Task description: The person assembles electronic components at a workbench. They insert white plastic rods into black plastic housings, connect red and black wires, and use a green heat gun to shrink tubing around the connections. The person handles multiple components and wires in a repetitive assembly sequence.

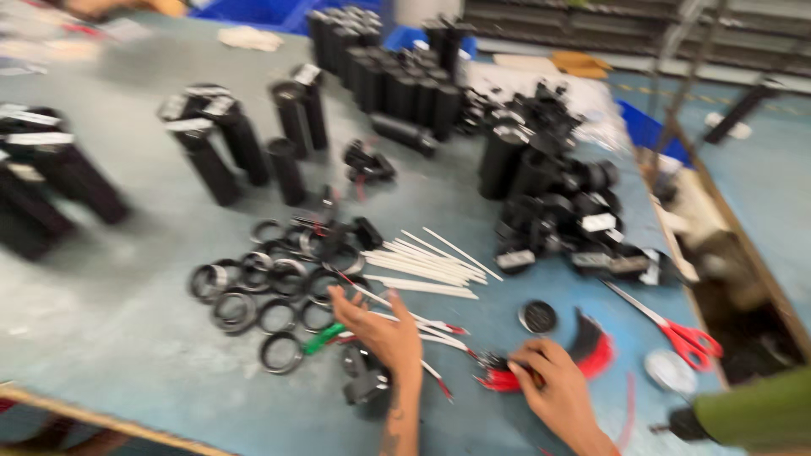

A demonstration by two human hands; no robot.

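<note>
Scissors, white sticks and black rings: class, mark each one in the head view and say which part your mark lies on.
scissors (pixel 694 340), head view, on the red handles.
white sticks (pixel 422 264), head view, middle of the bundle.
black rings (pixel 253 291), head view, middle of the cluster.

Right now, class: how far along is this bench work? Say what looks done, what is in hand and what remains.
Looks done: black tubes stand upright in groups, some with pale tags. In hand: the left hand reaches over the thin white strips beside the black rings; the right hand touches a bundle of red and black wires. Left: many loose rings, strips and a heap of black parts.
</note>
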